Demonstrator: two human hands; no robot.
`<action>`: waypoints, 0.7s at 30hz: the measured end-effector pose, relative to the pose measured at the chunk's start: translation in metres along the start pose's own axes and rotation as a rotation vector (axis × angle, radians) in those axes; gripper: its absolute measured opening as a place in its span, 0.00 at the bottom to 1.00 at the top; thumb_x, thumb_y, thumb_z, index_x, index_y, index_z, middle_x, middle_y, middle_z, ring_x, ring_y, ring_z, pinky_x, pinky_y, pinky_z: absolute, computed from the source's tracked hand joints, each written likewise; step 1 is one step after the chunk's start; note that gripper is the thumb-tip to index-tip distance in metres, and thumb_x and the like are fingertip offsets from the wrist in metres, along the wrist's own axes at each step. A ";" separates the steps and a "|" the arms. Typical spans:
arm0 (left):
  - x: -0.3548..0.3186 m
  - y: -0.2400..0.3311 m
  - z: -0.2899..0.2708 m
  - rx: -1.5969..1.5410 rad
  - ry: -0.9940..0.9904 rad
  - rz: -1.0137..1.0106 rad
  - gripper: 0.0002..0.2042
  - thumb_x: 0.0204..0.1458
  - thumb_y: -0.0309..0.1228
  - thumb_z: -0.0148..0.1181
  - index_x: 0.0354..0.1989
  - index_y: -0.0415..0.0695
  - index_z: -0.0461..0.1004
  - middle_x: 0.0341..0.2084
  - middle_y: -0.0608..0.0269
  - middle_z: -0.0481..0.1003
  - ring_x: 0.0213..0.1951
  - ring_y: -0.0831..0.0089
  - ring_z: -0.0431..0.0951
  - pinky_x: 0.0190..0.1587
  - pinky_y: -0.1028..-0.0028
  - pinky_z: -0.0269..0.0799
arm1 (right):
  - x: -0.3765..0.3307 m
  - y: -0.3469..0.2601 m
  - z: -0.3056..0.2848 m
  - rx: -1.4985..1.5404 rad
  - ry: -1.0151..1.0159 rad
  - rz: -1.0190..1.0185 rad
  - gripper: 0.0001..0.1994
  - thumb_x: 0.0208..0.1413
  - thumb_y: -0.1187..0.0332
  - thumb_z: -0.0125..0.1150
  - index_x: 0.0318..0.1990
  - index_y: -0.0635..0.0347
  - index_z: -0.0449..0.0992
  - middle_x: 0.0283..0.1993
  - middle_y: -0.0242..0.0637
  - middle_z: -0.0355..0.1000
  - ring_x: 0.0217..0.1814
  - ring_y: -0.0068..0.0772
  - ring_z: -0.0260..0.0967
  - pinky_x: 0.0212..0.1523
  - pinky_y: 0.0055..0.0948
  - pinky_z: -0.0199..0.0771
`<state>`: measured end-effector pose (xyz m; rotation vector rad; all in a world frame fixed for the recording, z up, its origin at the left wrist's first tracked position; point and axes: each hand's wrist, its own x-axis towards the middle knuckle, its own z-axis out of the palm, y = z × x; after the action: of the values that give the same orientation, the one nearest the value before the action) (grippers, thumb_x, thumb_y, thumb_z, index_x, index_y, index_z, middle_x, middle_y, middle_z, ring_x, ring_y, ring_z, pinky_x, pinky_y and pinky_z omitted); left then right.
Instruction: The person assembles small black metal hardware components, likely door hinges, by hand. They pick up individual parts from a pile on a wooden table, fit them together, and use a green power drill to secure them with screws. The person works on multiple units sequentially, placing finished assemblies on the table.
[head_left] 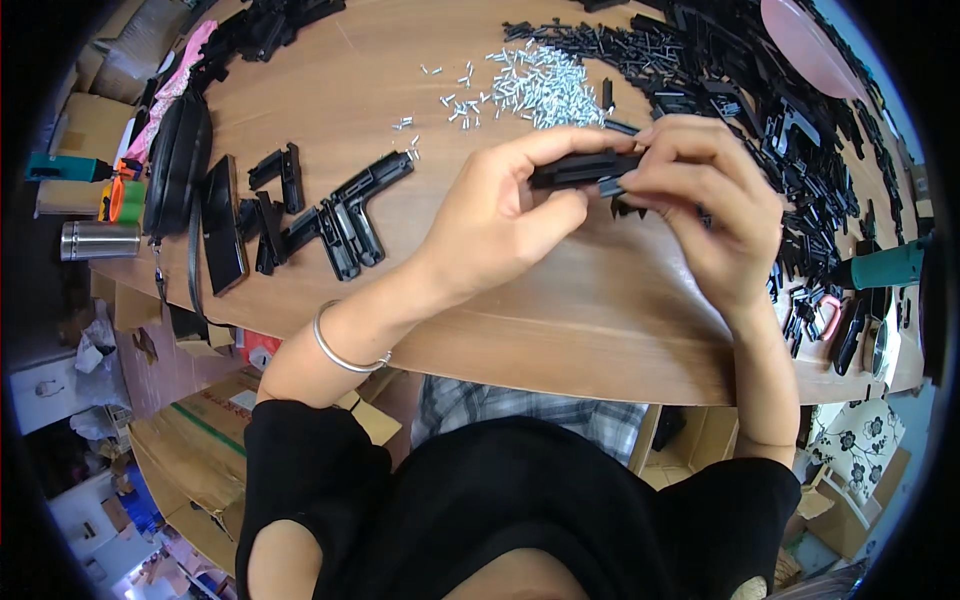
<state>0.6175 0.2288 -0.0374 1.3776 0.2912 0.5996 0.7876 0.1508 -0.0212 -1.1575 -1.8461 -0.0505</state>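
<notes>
Above the middle of the table, my left hand [500,205] is closed around a long black part [575,170], its thumb below and forefinger along the top. My right hand [715,205] pinches a small grey piece [610,187] at the right end of that part. Its fingers hide some of the joint, and a small dark bit shows below them. To the left of my hands lie black pistol-shaped assemblies [350,215] and some loose black pieces [280,175]. A heap of small silvery screws [548,88] lies just beyond my hands.
Piles of black parts [805,190] cover the table's right side, with a pink lid-like disc [812,45] at far right. A teal-handled tool [885,265] lies at the right edge. At left are a black case [180,165], a phone-like slab [222,225] and a metal cup [100,241].
</notes>
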 end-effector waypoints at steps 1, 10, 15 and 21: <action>0.000 0.000 -0.001 0.015 -0.015 0.016 0.21 0.45 0.18 0.46 0.52 0.32 0.64 0.46 0.57 0.70 0.48 0.75 0.70 0.52 0.76 0.64 | 0.000 0.002 0.000 0.041 0.008 0.048 0.11 0.32 0.82 0.63 0.27 0.61 0.77 0.30 0.35 0.70 0.34 0.29 0.68 0.32 0.25 0.69; -0.003 -0.010 0.008 0.159 0.024 0.149 0.18 0.53 0.25 0.54 0.52 0.34 0.64 0.48 0.56 0.68 0.48 0.74 0.69 0.51 0.78 0.65 | -0.002 -0.006 0.009 0.071 0.065 0.161 0.09 0.35 0.83 0.62 0.27 0.62 0.77 0.31 0.37 0.71 0.33 0.30 0.70 0.33 0.24 0.70; -0.008 -0.011 0.011 0.411 0.177 0.271 0.14 0.52 0.25 0.55 0.48 0.36 0.69 0.40 0.57 0.74 0.41 0.75 0.74 0.43 0.78 0.70 | -0.003 -0.016 0.015 0.050 0.119 0.166 0.09 0.35 0.85 0.62 0.27 0.64 0.76 0.30 0.38 0.71 0.33 0.30 0.70 0.33 0.23 0.70; -0.006 -0.012 0.006 0.511 0.153 0.346 0.17 0.50 0.27 0.58 0.49 0.39 0.68 0.37 0.57 0.74 0.39 0.74 0.74 0.41 0.77 0.70 | -0.002 -0.022 0.016 0.044 0.145 0.249 0.08 0.37 0.83 0.63 0.29 0.66 0.76 0.35 0.40 0.71 0.37 0.32 0.70 0.38 0.25 0.71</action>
<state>0.6185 0.2199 -0.0492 1.8989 0.3466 0.9644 0.7614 0.1449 -0.0228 -1.3095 -1.5592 0.0464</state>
